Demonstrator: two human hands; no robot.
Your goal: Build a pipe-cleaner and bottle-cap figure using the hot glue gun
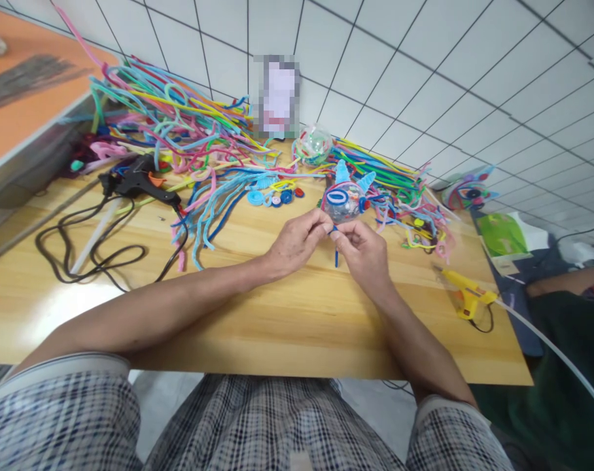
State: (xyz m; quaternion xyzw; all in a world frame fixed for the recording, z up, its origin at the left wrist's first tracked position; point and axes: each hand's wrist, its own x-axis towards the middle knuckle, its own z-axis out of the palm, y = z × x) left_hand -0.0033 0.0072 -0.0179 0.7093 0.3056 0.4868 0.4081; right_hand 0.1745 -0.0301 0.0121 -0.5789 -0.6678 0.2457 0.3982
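A dark blue pipe cleaner [337,258] is pinched between the fingertips of both hands, its free end hanging down toward the table. My left hand [299,239] grips it from the left, and my right hand [364,252] from the right, the two almost touching. Just beyond them sits a clear ball [345,204] with light blue pipe-cleaner horns and a dark blue ring on its front. Left of that ball lie coiled blue discs [287,195] and a small red one. Light blue pipe cleaners [218,203] spread out to their left.
A big heap of coloured pipe cleaners [179,118] fills the back left. Near it lies a black glue gun [142,180] with a looped cord. A yellow glue gun [466,291] rests at the right. Another clear ball [314,144] stands by the tiled wall; a person's dark clothing [562,353] shows at right.
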